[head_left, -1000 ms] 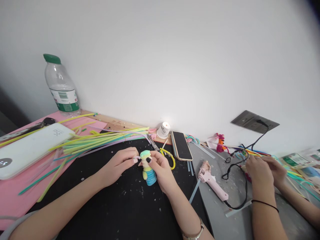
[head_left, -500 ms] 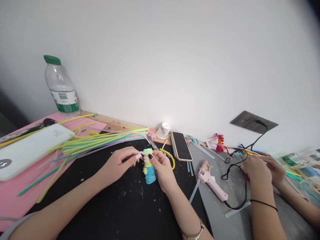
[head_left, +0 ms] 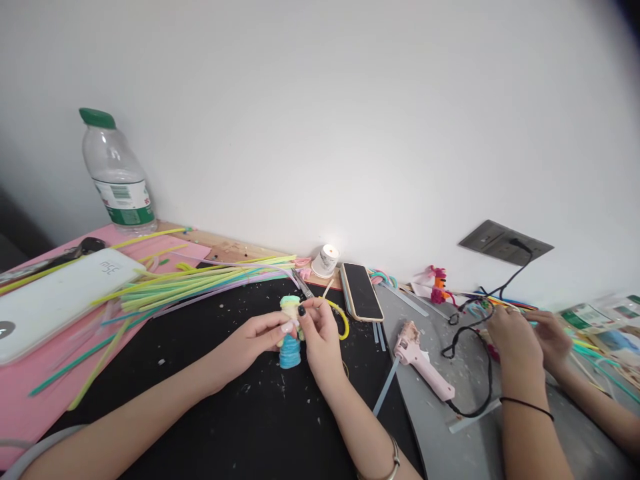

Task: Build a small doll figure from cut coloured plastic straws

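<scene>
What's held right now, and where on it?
Small fuzzy figure, by its middle, above the blue base: right hand at one side. Left hand overlaps its front; its grip can't be told.

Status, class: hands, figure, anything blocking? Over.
Left hand, right hand: both on fuzzy figure. Its middle hidden, blue end showing. Nothing blocking; yellow loop beyond right hand.

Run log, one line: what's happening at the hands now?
figure: blue lower part, mint top; left hand: at its middle, grip unclear; right hand: holding its side; glue gun: right, on grey surface
</scene>
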The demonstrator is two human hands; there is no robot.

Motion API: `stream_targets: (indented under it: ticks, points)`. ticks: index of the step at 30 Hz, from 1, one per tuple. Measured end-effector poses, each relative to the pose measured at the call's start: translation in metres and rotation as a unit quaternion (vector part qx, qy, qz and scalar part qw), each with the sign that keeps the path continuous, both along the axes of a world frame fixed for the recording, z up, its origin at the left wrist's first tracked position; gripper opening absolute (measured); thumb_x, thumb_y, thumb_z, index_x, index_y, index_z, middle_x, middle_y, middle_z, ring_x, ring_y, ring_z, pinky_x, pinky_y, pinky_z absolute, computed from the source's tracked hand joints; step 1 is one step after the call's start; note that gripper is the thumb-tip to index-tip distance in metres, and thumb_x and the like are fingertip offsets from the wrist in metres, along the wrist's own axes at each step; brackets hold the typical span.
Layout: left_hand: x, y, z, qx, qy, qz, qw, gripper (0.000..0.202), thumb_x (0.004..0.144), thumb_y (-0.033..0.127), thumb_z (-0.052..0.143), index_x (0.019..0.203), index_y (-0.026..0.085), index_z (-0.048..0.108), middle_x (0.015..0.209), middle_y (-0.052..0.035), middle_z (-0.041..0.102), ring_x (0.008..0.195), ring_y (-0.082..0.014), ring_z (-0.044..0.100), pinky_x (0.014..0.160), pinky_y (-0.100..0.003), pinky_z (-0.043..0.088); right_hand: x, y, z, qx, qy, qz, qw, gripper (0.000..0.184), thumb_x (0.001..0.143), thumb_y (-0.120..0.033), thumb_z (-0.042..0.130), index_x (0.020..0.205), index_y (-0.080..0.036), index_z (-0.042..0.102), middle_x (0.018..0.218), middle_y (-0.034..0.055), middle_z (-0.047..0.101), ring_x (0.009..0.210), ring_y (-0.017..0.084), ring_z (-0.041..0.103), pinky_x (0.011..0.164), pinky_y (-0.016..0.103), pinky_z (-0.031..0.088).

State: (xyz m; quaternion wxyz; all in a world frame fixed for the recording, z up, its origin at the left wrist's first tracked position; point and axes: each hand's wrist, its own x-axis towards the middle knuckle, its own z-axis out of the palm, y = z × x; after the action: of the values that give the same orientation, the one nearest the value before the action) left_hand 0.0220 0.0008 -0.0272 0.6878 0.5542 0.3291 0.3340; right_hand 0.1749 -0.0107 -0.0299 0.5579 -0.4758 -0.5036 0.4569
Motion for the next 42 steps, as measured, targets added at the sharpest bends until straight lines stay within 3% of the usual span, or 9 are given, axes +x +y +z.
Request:
stream_targets:
  ticks: [2,5,8,12,16,20,25,36,42]
  points:
    - [-0.002,0.001,0.001,0.025,0.014,0.029,0.999,0.031,0.089,0.047,0.052,0.089,0.019,0.064,0.092,-0.0035,0.062,0.09,-0.0199,0.057,0.084,-0.033,0.048,0.003,-0.001,0.003,0.026,-0.034,-0.019,0.999,0.013,0.088,-0.031,0.054,0.097,-0.022,0.057,0.082,0.0007,0.059,0.072,0.014,0.054,0.065,0.026,0.042]
    - [-0.003,0.003,0.003,0.077,0.042,0.057,0.995,0.029,0.09,0.045,0.05,0.09,0.02,0.065,0.092,-0.0031,0.064,0.091,-0.0204,0.057,0.084,-0.032,0.046,0.007,-0.001,0.009,0.084,-0.08,-0.024,0.993,0.019,0.082,-0.025,0.063,0.1,-0.024,0.065,0.102,0.0045,0.059,0.082,0.016,0.054,0.069,0.028,0.043]
    - [-0.003,0.004,0.004,0.119,0.063,0.049,0.99,0.029,0.089,0.043,0.048,0.088,0.02,0.065,0.091,-0.0037,0.064,0.092,-0.0214,0.057,0.084,-0.033,0.046,0.007,-0.002,0.013,0.088,-0.093,0.01,0.992,0.013,0.074,-0.02,0.071,0.087,-0.025,0.072,0.108,0.0048,0.058,0.08,0.016,0.054,0.067,0.028,0.042]
    - [-0.003,0.002,0.005,0.135,0.058,0.028,0.989,0.03,0.09,0.042,0.046,0.083,0.019,0.064,0.091,-0.0039,0.06,0.091,-0.0205,0.056,0.083,-0.032,0.045,0.004,-0.003,0.014,0.069,-0.048,0.002,0.996,0.006,0.074,-0.018,0.071,0.072,-0.023,0.072,0.099,0.004,0.061,0.076,0.015,0.056,0.066,0.029,0.044]
    - [-0.004,0.0,0.007,0.114,0.028,0.021,0.993,0.034,0.092,0.046,0.042,0.082,0.019,0.059,0.086,-0.0024,0.057,0.083,-0.0184,0.054,0.074,-0.029,0.044,0.005,-0.003,0.017,0.06,0.026,-0.044,0.997,0.006,0.078,-0.022,0.068,0.072,-0.02,0.067,0.091,0.0051,0.069,0.087,0.018,0.063,0.077,0.031,0.048]
    - [-0.005,0.002,0.006,0.12,0.057,0.053,0.99,0.025,0.086,0.045,0.053,0.083,0.02,0.053,0.079,0.0014,0.051,0.069,-0.0138,0.046,0.062,-0.025,0.04,0.01,0.002,0.017,0.006,0.106,-0.081,0.991,0.016,0.075,-0.026,0.071,0.078,-0.02,0.057,0.067,0.0008,0.07,0.057,0.013,0.063,0.057,0.026,0.051]
    - [-0.006,0.007,0.001,0.18,0.081,0.066,0.978,0.017,0.085,0.035,0.058,0.093,0.02,0.061,0.091,-0.0021,0.055,0.083,-0.0165,0.051,0.072,-0.027,0.044,0.012,0.008,0.015,-0.061,0.165,-0.035,0.984,0.027,0.066,-0.026,0.078,0.075,-0.019,0.054,0.054,-0.0029,0.065,0.047,0.012,0.063,0.046,0.02,0.051]
    - [-0.007,0.008,0.002,0.184,0.106,0.103,0.972,0.021,0.082,0.037,0.059,0.093,0.02,0.063,0.092,-0.0027,0.06,0.083,-0.0176,0.055,0.071,-0.028,0.046,0.012,0.007,0.015,-0.121,0.19,0.034,0.974,0.025,0.063,-0.026,0.083,0.079,-0.015,0.067,0.063,0.0018,0.07,0.052,0.012,0.067,0.052,0.02,0.058]
    - [-0.01,0.006,0.006,0.273,0.168,0.162,0.933,0.015,0.08,0.035,0.064,0.087,0.021,0.062,0.092,-0.0019,0.057,0.087,-0.0187,0.055,0.079,-0.031,0.044,0.008,0.004,0.013,-0.135,0.188,0.093,0.968,0.021,0.063,-0.025,0.083,0.079,-0.013,0.075,0.07,0.0031,0.073,0.058,0.011,0.068,0.06,0.019,0.059]
